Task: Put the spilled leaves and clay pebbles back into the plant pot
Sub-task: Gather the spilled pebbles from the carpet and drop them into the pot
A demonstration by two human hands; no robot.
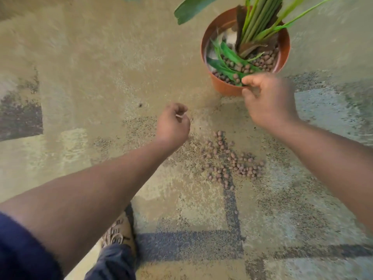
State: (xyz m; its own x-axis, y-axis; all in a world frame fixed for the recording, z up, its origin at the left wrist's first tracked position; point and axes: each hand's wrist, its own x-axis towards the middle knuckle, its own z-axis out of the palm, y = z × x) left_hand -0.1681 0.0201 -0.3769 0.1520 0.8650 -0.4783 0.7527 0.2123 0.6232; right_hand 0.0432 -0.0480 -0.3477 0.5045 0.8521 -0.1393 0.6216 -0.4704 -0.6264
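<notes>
The right hand [268, 100] is curled at the near rim of the terracotta plant pot [226, 86], its thumb and fingertips drawn together over the rim. The hand is blurred, so I cannot tell whether it pinches a leaf, pebbles or nothing. The left hand [173, 126] hangs above the carpet [80, 77] at about 8 o'clock from the pot, well apart from it, with its fingers curled into a loose fist. Whether anything lies inside that fist cannot be told.

There is one pot, standing upright at about 1 o'clock in the view. Inside it rises one plant [260, 19] with a bundle of green stems, too closely packed to count, and one broad leaf [191, 9] reaching out toward 10 o'clock past the rim. On the filling lie several loose green leaves [230, 55], roughly three or four, overlapping, among many clay pebbles in the pot [262, 59].

One patch of spilled clay pebbles [230, 160] lies on the carpet at about 6 o'clock from the pot, between the two forearms, several dozen and too many to count. One lone dark speck [140, 105] sits at 10 o'clock from the left hand.

At 7 o'clock in the view show one tan shoe [119, 231], a dark blue trouser leg [113, 263] and a dark blue sleeve [22, 251].
</notes>
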